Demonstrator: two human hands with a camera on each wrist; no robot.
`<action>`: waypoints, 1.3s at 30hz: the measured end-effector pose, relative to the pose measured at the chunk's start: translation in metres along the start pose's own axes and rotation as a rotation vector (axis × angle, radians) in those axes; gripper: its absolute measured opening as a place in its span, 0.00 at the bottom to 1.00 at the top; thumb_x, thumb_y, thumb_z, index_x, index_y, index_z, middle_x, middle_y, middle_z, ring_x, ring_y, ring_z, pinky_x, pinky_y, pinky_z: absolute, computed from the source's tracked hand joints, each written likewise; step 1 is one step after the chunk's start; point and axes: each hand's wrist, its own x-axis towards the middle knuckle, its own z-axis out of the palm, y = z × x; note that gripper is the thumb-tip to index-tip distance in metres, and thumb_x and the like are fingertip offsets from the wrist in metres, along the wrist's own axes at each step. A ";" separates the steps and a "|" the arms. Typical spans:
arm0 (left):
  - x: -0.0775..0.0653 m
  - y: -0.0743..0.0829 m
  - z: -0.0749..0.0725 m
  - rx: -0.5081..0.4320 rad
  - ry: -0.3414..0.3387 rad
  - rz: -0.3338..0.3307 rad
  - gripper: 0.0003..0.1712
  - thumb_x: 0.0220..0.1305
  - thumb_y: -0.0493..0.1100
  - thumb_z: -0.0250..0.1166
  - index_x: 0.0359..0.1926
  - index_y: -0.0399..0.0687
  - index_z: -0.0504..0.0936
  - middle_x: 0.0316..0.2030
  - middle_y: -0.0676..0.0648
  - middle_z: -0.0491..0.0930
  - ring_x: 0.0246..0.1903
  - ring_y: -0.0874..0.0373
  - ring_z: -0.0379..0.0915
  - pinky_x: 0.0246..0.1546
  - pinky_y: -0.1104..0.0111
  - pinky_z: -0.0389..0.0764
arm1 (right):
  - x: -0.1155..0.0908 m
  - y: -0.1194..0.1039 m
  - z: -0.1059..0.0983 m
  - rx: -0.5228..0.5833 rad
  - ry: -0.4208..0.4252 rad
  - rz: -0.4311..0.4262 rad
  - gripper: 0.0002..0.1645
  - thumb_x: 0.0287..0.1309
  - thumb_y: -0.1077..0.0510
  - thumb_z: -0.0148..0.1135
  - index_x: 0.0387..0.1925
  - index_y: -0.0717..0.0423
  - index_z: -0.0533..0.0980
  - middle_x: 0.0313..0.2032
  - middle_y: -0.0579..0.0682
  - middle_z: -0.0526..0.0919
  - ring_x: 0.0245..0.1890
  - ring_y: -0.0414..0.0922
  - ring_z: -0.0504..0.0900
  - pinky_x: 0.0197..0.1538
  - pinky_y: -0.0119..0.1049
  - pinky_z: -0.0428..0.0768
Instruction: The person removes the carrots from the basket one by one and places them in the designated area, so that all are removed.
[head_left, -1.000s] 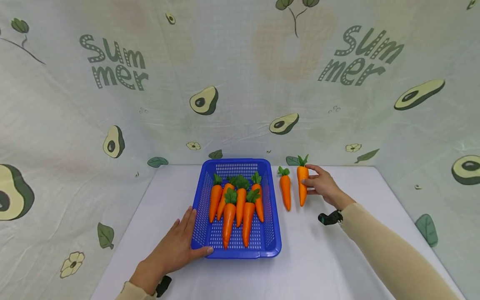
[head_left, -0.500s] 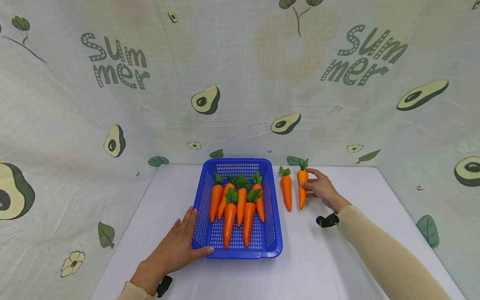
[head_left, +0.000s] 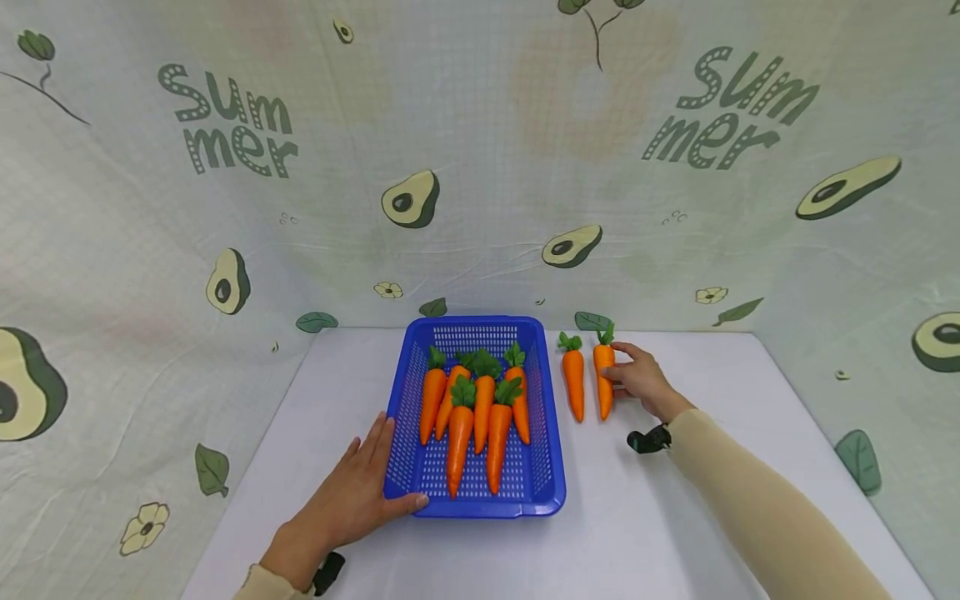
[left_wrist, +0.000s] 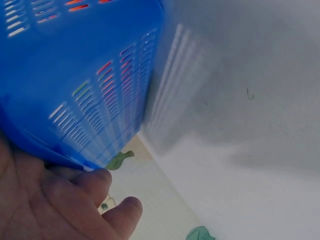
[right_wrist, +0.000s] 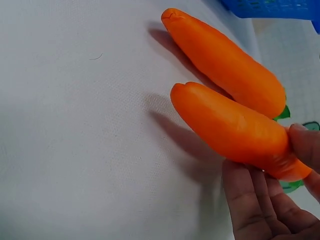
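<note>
My right hand (head_left: 643, 379) pinches an orange toy-like carrot (head_left: 603, 360) with a green leafy top, right of the basket. In the right wrist view, thumb and fingers are at the leafy end of this carrot (right_wrist: 225, 122), and its tip casts a shadow on the table. Beside it on the left lies a second carrot (head_left: 573, 379), nearly parallel. My left hand (head_left: 351, 487) rests on the left front corner of the blue plastic basket (head_left: 553, 467), fingers extended along the side and thumb on the front rim. Several carrots lie inside, leafy tops pointing away from me.
A white-covered table (head_left: 600, 533) carries everything. Behind it hangs a pale cloth (head_left: 480, 250) printed with avocados, leaves and lettering, which also runs along both sides. The basket has slotted walls and a raised rim.
My right hand has moved slightly toward me and left, bringing its carrot lower and level with the second one on the table. My left hand and the basket have stayed put.
</note>
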 end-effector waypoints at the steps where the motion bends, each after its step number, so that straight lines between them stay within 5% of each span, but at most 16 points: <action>1: 0.000 0.000 0.000 -0.001 0.000 0.002 0.79 0.53 0.87 0.61 0.84 0.36 0.43 0.84 0.34 0.43 0.81 0.36 0.51 0.80 0.39 0.52 | 0.001 0.000 0.000 0.001 0.003 0.006 0.44 0.76 0.57 0.61 0.84 0.53 0.52 0.71 0.70 0.69 0.53 0.56 0.84 0.55 0.45 0.89; 24: 0.000 0.003 -0.001 -0.010 -0.018 -0.014 0.78 0.55 0.85 0.63 0.85 0.38 0.42 0.85 0.35 0.41 0.82 0.37 0.49 0.81 0.40 0.50 | 0.008 0.005 0.006 0.034 -0.016 0.046 0.42 0.76 0.57 0.59 0.83 0.54 0.54 0.71 0.69 0.67 0.48 0.51 0.83 0.55 0.43 0.89; 39: 0.001 0.002 0.001 -0.007 0.001 -0.014 0.77 0.54 0.83 0.65 0.84 0.37 0.43 0.85 0.35 0.42 0.81 0.36 0.51 0.80 0.39 0.51 | 0.014 0.014 0.009 -0.041 0.022 0.038 0.43 0.74 0.50 0.64 0.80 0.61 0.58 0.66 0.69 0.74 0.46 0.49 0.85 0.50 0.39 0.89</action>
